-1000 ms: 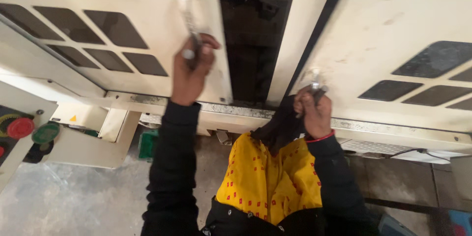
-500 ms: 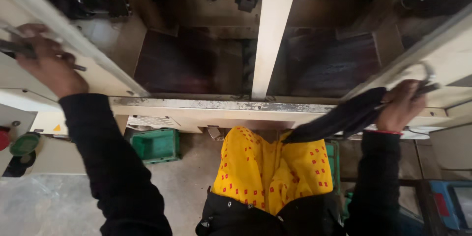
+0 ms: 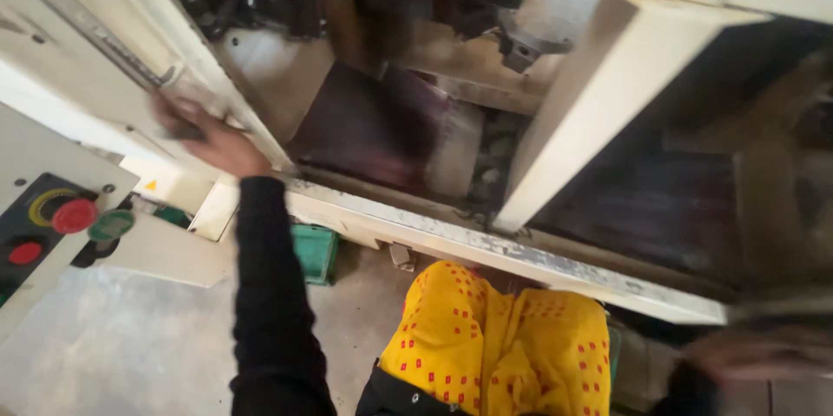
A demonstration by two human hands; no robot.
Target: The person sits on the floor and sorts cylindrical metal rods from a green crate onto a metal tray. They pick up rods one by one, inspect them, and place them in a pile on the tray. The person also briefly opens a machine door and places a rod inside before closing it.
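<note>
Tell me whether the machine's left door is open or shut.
Open: the left door is swung aside, the left hand on its edge, and the dark machine interior shows.

left hand (image 3: 213, 143) on door (image 3: 95, 52), buttons (image 3: 74, 216) below-left

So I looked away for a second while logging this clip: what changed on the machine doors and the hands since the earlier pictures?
Both cream doors, shut a second ago with a hand on each handle, now stand apart, baring the dark machine interior. The left hand has swung out left and rests on the left door; whether it grips is unclear. The right hand, blurred, has dropped low, off its handle. The centre post and yellow garment stayed.
</note>
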